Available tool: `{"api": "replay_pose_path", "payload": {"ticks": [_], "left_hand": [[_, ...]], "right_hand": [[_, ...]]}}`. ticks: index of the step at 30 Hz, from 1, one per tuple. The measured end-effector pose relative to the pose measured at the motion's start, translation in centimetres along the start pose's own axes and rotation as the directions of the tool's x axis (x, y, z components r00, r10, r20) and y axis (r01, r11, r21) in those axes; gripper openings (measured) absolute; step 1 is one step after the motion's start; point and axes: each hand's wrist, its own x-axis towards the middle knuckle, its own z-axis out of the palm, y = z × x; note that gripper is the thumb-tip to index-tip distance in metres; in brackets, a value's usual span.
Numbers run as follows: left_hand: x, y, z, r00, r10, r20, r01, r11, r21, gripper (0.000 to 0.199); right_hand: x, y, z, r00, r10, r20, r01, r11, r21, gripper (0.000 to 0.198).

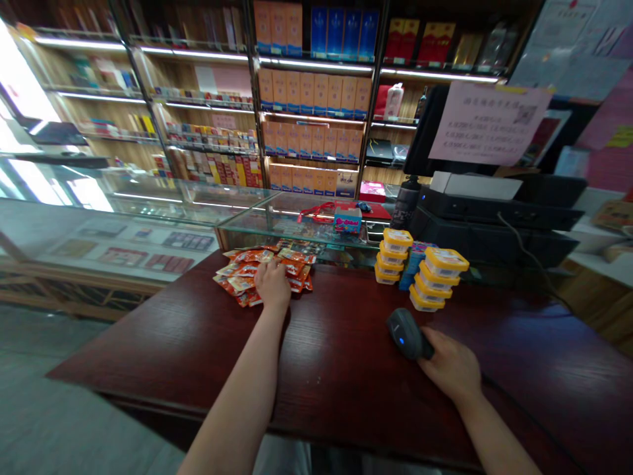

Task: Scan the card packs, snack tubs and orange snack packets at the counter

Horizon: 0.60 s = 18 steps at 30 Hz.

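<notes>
On the left side of the counter lies a pile of orange snack packets [240,270], stacked in overlapping rows. My left hand [273,285] reaches onto the pile's near right part, its fingers curled down on a snack packet; the fingertips are partly hidden. My right hand [452,366] is closed around the handle of a dark barcode scanner [405,333], which shows a small blue light. The scanner's head points away to the left, and its cable trails off to the right.
Several yellow-lidded tubs stand in a left stack [394,257] and a right stack [438,280], with blue packs [411,264] between them. Behind are a glass display case [247,214], a black monitor [426,132] bearing a paper notice [489,123], and a printer [494,214].
</notes>
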Motion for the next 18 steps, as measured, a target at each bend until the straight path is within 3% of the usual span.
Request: {"api": "replay_pose_path", "payload": {"ticks": [4, 6, 8, 12, 16, 18], "left_hand": [[0.2, 0.4, -1.0, 0.994, -0.104, -0.038, 0.102, 0.994, -0.038, 0.029], [0.4, 0.5, -1.2, 0.981, -0.180, -0.064, 0.168, 0.972, -0.161, 0.027], [0.5, 0.6, -1.2, 0.975, -0.192, -0.112, 0.143, 0.926, -0.349, 0.024], [0.0, 1.8, -0.4, 0.968, -0.212, -0.131, 0.055, 0.694, -0.718, 0.017], [-1.7, 4.2, 0.8, 0.965, -0.240, 0.103, 0.191, 0.383, -0.904, 0.016], [-2.6, 5.2, 1.5, 0.960, -0.196, 0.199, 0.258, 0.344, -0.903, 0.021]], "right_hand": [[0.0, -0.1, -0.3, 1.000, 0.010, 0.009, -0.010, 1.000, -0.013, 0.031], [0.0, -0.1, -0.3, 1.000, 0.009, 0.016, -0.009, 1.000, -0.002, 0.030], [0.0, -0.1, -0.3, 1.000, 0.011, 0.024, -0.011, 1.000, 0.014, 0.030], [0.1, 0.1, -0.2, 1.000, 0.021, 0.018, -0.021, 0.999, 0.032, 0.031], [0.1, 0.3, 0.0, 1.000, 0.014, -0.014, -0.013, 0.999, 0.051, 0.034], [0.1, 0.3, 0.0, 1.000, 0.018, -0.020, -0.017, 0.998, 0.063, 0.036]]}}
